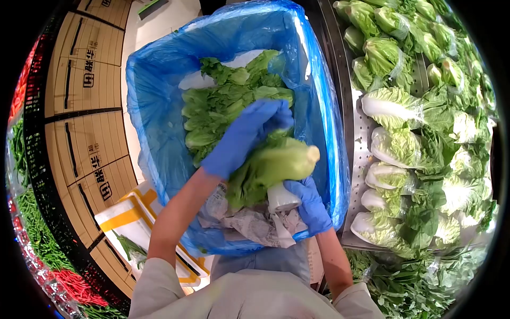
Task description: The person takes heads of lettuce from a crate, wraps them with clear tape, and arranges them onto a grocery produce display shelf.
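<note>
My left hand [247,135], in a blue glove, reaches over a lettuce head [276,165] with its fingers bent together. What lies between those fingers is hidden. The lettuce is tilted, its pale cut stem pointing right and its leaves spreading to the lower left; it is slightly blurred. My right hand [311,204], also blue-gloved, is closed around the side of a white roll [282,198], apparently tape or film, just below the stem. Several more lettuces [218,106] lie in a bin lined with blue plastic [159,80]. Crumpled newspaper [252,226] sits at its near end.
At the right, a perforated metal shelf [363,154] carries napa cabbages [390,109] and wrapped lettuces [385,56]. Cardboard boxes [82,85] line the left, beside a white foam box [125,215] with yellow tape. Green peppers [40,228] and red peppers [79,287] are at far left.
</note>
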`<state>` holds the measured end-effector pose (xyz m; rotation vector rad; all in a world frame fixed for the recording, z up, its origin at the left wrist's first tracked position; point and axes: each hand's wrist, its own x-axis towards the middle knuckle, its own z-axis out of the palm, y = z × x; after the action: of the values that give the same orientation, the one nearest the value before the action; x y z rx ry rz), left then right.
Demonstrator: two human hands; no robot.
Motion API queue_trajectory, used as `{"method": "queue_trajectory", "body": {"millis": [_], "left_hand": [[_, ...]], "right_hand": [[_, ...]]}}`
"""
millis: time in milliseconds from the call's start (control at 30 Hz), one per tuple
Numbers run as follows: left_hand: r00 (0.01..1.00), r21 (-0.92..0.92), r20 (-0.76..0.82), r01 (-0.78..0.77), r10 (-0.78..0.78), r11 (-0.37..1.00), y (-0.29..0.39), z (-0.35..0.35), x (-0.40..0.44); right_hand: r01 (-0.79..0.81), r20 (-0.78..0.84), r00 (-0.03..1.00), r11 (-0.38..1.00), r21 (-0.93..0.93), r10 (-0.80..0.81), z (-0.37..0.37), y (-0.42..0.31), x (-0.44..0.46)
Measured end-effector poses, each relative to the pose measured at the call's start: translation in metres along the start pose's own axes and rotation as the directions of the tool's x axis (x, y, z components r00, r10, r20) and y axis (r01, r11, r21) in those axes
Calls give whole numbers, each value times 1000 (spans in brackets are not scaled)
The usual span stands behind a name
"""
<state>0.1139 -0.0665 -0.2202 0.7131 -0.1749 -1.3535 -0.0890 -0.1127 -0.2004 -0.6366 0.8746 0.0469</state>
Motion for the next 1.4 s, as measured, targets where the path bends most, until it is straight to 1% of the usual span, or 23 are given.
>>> {"method": "queue_trajectory", "body": {"millis": [33, 67, 100, 133, 167, 233, 367, 433, 467, 533, 567, 633, 667, 733, 867, 900, 967, 1033, 1067, 1133, 1167, 1300, 1400], "left_hand": [[985, 487, -134, -31, 110, 873, -7, -6, 21], [945, 851, -191, 25, 266, 525, -12, -17, 40], [933, 993, 12, -52, 361, 103, -16, -35, 60], [903, 934, 237, -109, 360, -341, -24, -54, 78], [902, 934, 238, -111, 360, -340, -40, -73, 95], [929, 764, 265, -38, 259, -644, -65, -95, 116], [989, 803, 89, -1, 118, -596, -50, -85, 108], [985, 943, 77, -21, 156, -331, -41, -74, 88], [986, 941, 79, -25, 147, -338, -37, -67, 75], [791, 996, 78, -91, 607, -10, -26, -55, 42], [790, 996, 79, -83, 608, -21, -17, -52, 28], [690, 896, -209, -149, 693, 419, 1, -48, -2], [684, 900, -207, -147, 700, 410, 9, -47, -18], [648, 794, -407, -96, 643, 600, 15, -42, -53], [642, 886, -304, -82, 704, 457, -3, -26, -86], [653, 925, -57, -250, 756, 286, -10, -18, -82], [617, 902, 192, -417, 763, 110, -16, -3, -81], [759, 844, -66, -304, 647, 442, -14, 15, -87], [756, 841, -71, -305, 651, 446, -10, 16, -89], [790, 971, 171, -238, 588, 37, -4, 15, -98], [775, 877, 1, -304, 632, 372, -13, 16, -100], [730, 964, 37, -205, 682, 167, -8, 12, -119], [709, 956, 126, -275, 694, 108, -10, 14, -116]], "right_hand": [[59, -21, 998, 998, 3, -58, 4, -4, 5], [118, -43, 992, 993, 7, -118, 8, -6, 11], [157, -79, 984, 985, -67, -162, 6, -2, 24], [157, -83, 983, 985, -66, -162, 5, 0, 35], [130, -143, 979, 985, -114, -145, 4, 0, 47], [148, -213, 963, 984, -97, -166, -1, 10, 72], [69, -198, 976, 992, -110, -90, -22, 20, 93], [52, -154, 984, 972, -230, -89, -21, 24, 92], [55, -155, 984, 974, -218, -90, -19, 24, 85], [-13, -141, 990, 997, -72, 3, -3, 13, 61], [114, -143, 980, 981, -160, -137, -6, 19, 59], [185, -152, 966, 970, -155, -209, -5, 15, 46], [261, -173, 942, 952, -159, -287, -1, 9, 43], [355, -261, 878, 912, -204, -400, 3, 3, 45], [413, -306, 809, 856, -311, -502, 26, -11, 43], [458, -286, 768, 803, -381, -574, 33, -9, 44], [495, -239, 745, 757, -427, -622, 40, 1, 46], [492, -238, 757, 770, -406, -609, 46, -5, 40], [474, -254, 777, 800, -369, -577, 47, -12, 35], [448, -264, 800, 829, -334, -538, 49, -20, 28], [449, -264, 804, 835, -318, -533, 50, -21, 26], [471, -206, 815, 826, -311, -542, 53, -23, 17], [498, -177, 795, 791, -356, -580, 52, -20, 11]]}}
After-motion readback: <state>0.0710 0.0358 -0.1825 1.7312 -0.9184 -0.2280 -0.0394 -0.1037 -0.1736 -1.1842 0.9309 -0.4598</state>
